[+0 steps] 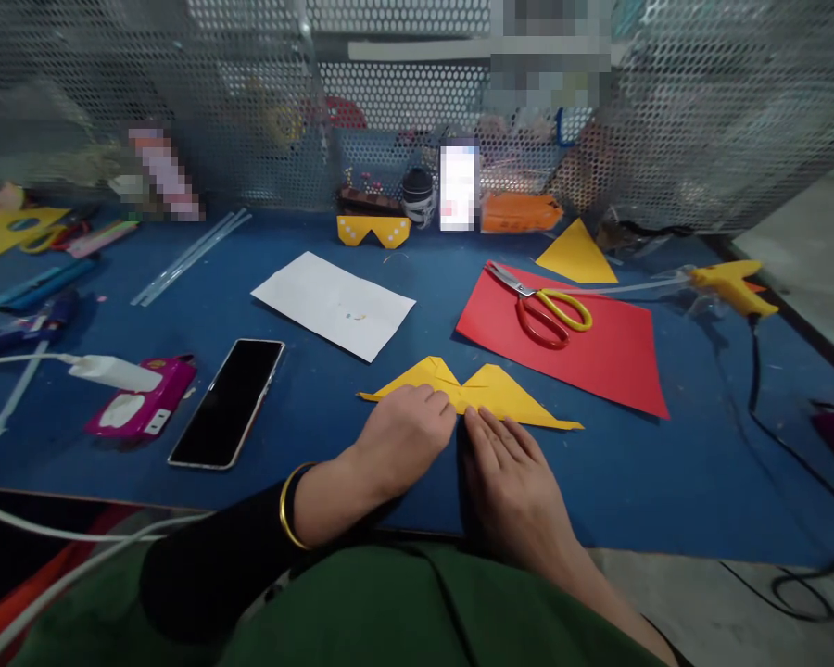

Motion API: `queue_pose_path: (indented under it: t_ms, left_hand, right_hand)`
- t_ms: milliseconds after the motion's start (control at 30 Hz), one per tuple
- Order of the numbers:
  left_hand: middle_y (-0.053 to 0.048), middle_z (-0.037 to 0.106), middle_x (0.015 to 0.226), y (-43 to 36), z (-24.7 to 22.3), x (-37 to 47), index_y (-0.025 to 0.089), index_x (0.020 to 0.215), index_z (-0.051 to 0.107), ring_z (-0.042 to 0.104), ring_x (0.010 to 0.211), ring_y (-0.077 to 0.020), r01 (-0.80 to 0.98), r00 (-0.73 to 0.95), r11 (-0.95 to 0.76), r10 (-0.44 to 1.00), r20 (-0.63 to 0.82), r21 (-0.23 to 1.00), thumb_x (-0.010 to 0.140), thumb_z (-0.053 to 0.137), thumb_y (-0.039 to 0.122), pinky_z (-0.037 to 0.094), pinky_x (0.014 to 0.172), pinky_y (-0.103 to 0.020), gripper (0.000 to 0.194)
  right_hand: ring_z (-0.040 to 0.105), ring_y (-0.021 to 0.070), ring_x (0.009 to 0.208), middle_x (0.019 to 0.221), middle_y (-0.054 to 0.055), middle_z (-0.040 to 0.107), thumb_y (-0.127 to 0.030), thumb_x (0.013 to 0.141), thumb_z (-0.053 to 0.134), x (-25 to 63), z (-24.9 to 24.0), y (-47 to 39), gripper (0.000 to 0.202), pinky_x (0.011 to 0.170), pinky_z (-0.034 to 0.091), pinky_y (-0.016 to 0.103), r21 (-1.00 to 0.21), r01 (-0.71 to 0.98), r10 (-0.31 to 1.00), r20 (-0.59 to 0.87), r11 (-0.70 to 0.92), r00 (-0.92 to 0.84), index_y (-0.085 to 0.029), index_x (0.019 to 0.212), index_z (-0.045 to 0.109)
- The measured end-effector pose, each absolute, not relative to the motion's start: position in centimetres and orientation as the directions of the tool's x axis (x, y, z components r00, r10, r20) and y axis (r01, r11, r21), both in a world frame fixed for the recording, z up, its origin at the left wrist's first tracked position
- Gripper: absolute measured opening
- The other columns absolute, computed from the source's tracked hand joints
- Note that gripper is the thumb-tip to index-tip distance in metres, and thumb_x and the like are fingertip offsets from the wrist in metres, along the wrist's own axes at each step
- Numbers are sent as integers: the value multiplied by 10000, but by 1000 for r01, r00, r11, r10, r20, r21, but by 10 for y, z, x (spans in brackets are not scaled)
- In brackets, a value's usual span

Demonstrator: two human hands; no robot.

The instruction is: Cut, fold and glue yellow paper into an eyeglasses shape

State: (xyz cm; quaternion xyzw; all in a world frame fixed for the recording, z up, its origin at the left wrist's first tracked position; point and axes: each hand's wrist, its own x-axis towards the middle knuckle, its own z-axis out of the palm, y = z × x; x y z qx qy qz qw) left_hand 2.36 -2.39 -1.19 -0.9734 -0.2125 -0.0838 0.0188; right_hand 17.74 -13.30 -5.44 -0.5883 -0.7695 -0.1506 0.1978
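A folded sheet of yellow paper (pixel 507 394) lies on the table in front of me, with two peaks and a notch between them. Thin folded strips stick out at both its ends. My left hand (pixel 407 435) rests on its left half with the fingers curled; the thumb and fingertips are hidden. My right hand (pixel 518 477) lies with outstretched fingers, their tips touching the paper's lower edge near the middle.
Scissors (pixel 542 310) lie on red paper (pixel 598 357). White paper (pixel 334 306), a dark phone (pixel 229 403) and a pink power strip (pixel 143 398) lie leftward. A yellow glue gun (pixel 733 287) trails a black cord at right. Behind stands a perforated metal panel (pixel 403 93).
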Motion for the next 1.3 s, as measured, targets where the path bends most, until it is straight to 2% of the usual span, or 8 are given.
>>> queue_pose_path:
  t_ms: [133, 300, 500, 733, 900, 1067, 1300]
  left_hand:
    - [-59, 645, 725, -13, -5, 28, 148, 729, 612, 623, 668, -222, 343, 930, -937, 329, 162, -71, 865, 549, 36, 455, 576, -339, 187]
    - [-45, 629, 730, -4, -11, 24, 159, 726, 597, 592, 664, -200, 297, 929, -955, 286, 234, -12, 880, 561, 66, 434, 589, -331, 184]
    - [-56, 624, 735, -3, -19, 21, 152, 752, 605, 602, 712, -214, 274, 921, -961, 270, 282, 24, 906, 535, 79, 432, 585, -344, 184]
    - [-62, 602, 713, -5, -15, 20, 152, 727, 584, 580, 678, -208, 269, 915, -961, 277, 293, 67, 870, 524, 43, 414, 546, -345, 190]
    - [-55, 600, 726, -2, -20, 19, 151, 744, 591, 574, 689, -210, 258, 915, -964, 266, 304, 68, 881, 543, 66, 419, 553, -350, 169]
    - [-45, 611, 747, 3, -23, 19, 158, 760, 593, 573, 691, -206, 262, 910, -963, 271, 315, 71, 907, 536, 98, 425, 575, -347, 169]
    - [-52, 630, 769, 5, -19, 18, 154, 782, 602, 575, 675, -197, 231, 930, -973, 220, 294, 0, 897, 503, 65, 427, 589, -330, 176]
  right_hand:
    - [714, 231, 1025, 1118, 141, 759, -25, 936, 365, 186, -45, -120, 373, 919, 494, 370, 112, 948, 828, 465, 297, -314, -1, 1171, 653]
    - [718, 186, 819, 909, 101, 782, -19, 957, 369, 191, -30, -104, 340, 802, 488, 332, 128, 927, 788, 494, 353, -368, -35, 1013, 703]
    - [706, 228, 880, 969, 157, 768, -3, 938, 459, 196, -32, -106, 254, 841, 480, 378, 66, 906, 787, 472, 417, -397, 6, 1099, 656]
    - [708, 220, 925, 1003, 136, 771, -28, 934, 534, 198, -36, -110, 259, 878, 485, 380, -39, 918, 798, 510, 394, -321, -64, 1174, 625]
    - [712, 194, 882, 977, 121, 778, -23, 967, 469, 197, -36, -107, 242, 865, 473, 359, -9, 917, 789, 513, 398, -337, -60, 1145, 629]
    - [704, 182, 872, 966, 103, 776, -35, 968, 481, 195, -38, -104, 227, 859, 462, 350, 15, 933, 796, 517, 359, -315, -64, 1122, 645]
    - [690, 172, 888, 968, 102, 768, -48, 959, 478, 196, -37, -103, 246, 843, 472, 338, 56, 928, 791, 506, 369, -345, -74, 1116, 665]
